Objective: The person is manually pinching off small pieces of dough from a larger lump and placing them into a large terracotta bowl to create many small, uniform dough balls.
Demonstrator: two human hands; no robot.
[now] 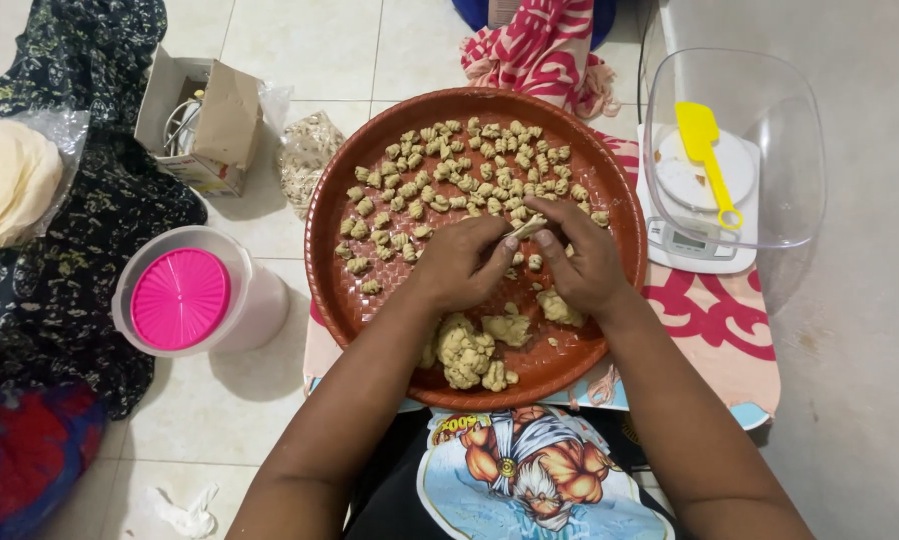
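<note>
Nearest the camera, a lump of beige dough (467, 352) sits at the near edge of the round reddish-brown tray (342, 300), knobbly and torn, with a few broken-off chunks just beside it. Above it the two hands meet over the tray's middle. The left hand (460, 262) is curled, its fingers pinched on one end of a small pale strip of dough (526, 228); the right hand (582, 258) is likewise curled, thumb and fingertips closed on the strip's other end — the piece is held between both hands, just above the tray floor.

Beyond the hands, the far half of the tray is strewn with many small twisted dough pieces (470, 170), all alike in colour, lying close together but mostly apart.

To the left on the tiled floor stands a translucent white tub with a round pink lid (181, 298). Farther back is an open cardboard box (205, 120), brown inside, and a crumpled clear plastic bag (308, 152) beside it. To the right, a clear plastic bowl (770, 200) rests on a white kitchen scale (692, 245) with a yellow spatula (707, 150) inside it — well apart from the hands.
</note>
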